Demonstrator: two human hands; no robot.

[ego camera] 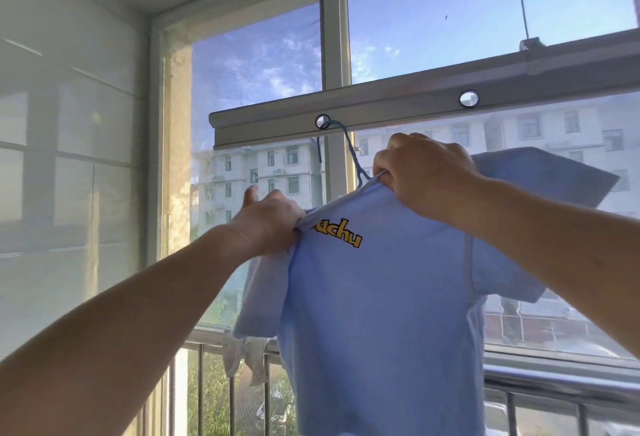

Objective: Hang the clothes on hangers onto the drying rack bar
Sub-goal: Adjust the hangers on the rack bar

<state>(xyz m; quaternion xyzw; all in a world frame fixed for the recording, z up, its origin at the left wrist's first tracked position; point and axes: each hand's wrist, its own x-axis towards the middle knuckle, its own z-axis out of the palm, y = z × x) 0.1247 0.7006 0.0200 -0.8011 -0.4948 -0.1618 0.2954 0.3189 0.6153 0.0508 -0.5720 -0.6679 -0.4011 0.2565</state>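
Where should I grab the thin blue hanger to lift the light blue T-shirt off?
Grip the thin blue hanger on its bare slanted neck, between the grey rack bar and the light blue T-shirt collar. Come from below and the right; cloth covers the rest.

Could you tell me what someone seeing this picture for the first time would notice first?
A light blue T-shirt with yellow lettering fills the centre, held up by both hands: the left hand grips its shoulder, the right hand its collar. Its blue hanger is hooked through a hole in the grey drying rack bar above, before a sunny window.
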